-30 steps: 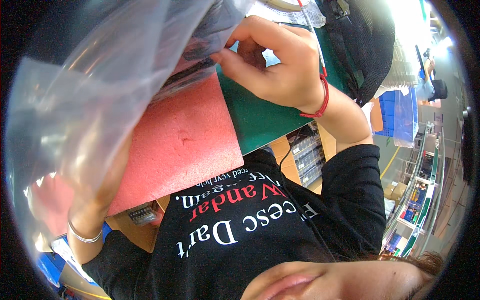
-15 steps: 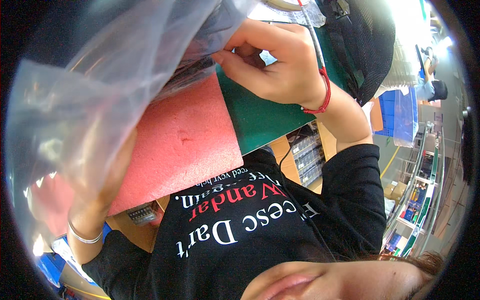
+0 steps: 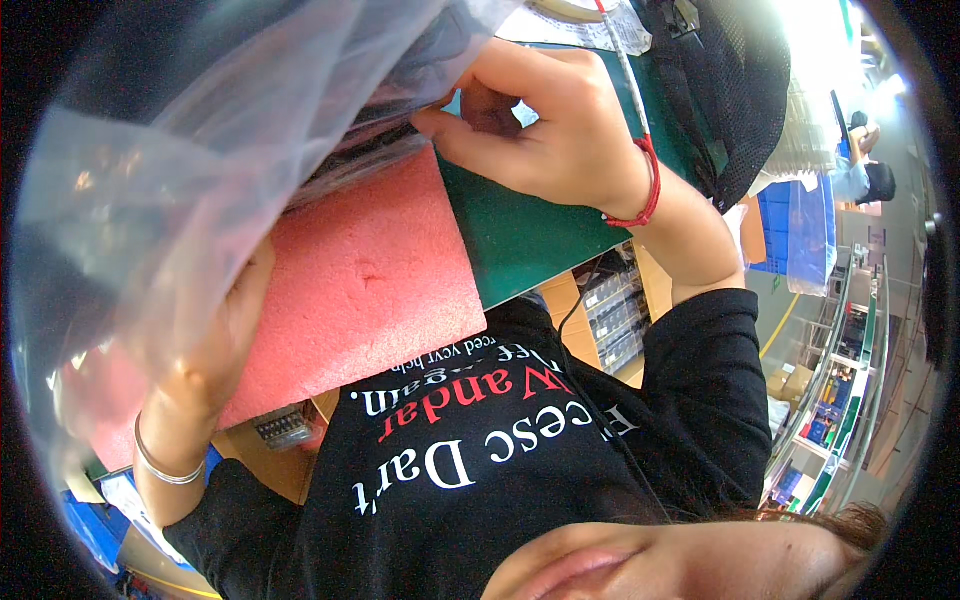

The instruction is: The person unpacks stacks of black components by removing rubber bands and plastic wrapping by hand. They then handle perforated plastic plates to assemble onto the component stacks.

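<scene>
A large, crinkled clear plastic bag [image 3: 200,150] fills the upper left, raised over a pink foam sheet [image 3: 370,290] on the green table mat [image 3: 520,240]. The left hand [image 3: 215,350] grips its lower edge through the film. The right hand [image 3: 545,130] pinches its opening beside a dark flat item, unclear, inside.

Work surface: a bench covered by a green mat [image 3: 530,235]; a pink foam sheet [image 3: 370,290] lies directly on it, below the right hand [image 3: 545,130] and just beside the left hand [image 3: 215,350]; the sheet's near edge overhangs the bench front; upper part hidden under clear plastic.
</scene>
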`<move>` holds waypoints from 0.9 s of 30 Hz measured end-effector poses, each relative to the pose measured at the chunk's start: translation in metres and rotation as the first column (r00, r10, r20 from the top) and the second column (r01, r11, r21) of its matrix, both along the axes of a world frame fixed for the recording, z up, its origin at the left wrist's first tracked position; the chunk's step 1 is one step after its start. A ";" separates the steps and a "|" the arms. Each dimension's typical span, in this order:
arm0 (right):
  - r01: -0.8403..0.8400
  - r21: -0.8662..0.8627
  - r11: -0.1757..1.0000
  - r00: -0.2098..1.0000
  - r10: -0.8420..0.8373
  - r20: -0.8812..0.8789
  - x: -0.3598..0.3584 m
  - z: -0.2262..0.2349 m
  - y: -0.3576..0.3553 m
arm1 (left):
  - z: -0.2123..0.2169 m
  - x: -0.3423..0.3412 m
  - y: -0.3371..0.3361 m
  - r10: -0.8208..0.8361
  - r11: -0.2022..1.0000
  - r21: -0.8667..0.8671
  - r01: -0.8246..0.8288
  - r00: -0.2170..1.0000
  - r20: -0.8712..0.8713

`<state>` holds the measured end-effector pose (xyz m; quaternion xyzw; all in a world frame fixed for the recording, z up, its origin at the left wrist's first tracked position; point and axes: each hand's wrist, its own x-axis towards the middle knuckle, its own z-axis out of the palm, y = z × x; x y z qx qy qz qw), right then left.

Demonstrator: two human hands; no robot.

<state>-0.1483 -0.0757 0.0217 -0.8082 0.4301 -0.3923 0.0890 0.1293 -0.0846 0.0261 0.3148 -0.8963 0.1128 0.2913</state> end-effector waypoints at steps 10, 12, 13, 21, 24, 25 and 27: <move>0.010 0.049 0.999 0.997 -0.007 -0.072 -0.001 0.004 0.002 | 0.002 0.001 -0.002 0.000 1.000 0.014 0.000 1.000 0.018; -0.006 0.062 0.998 0.998 0.010 -0.060 0.000 0.004 0.002 | 0.002 0.002 0.000 0.012 1.000 0.027 -0.013 1.000 0.014; -0.018 0.076 0.997 0.999 0.022 -0.047 0.000 0.003 0.002 | 0.002 0.001 0.000 0.017 1.000 0.017 -0.017 1.000 0.008; -0.019 0.110 0.994 0.998 0.025 -0.050 0.000 0.008 0.003 | 0.003 0.001 -0.002 -0.018 1.000 -0.023 0.018 0.999 0.028; -0.018 0.094 0.995 0.998 0.025 -0.066 0.000 0.005 0.003 | 0.000 0.000 -0.002 0.004 1.000 -0.007 -0.004 1.000 0.013; -0.022 0.080 0.997 0.997 0.028 -0.073 0.000 0.005 0.003 | 0.000 0.000 -0.002 0.005 1.000 0.006 -0.005 1.000 0.000; -0.016 0.073 0.997 0.996 0.023 -0.087 0.000 0.006 0.002 | 0.002 0.000 -0.002 0.007 1.000 0.019 -0.007 1.000 -0.014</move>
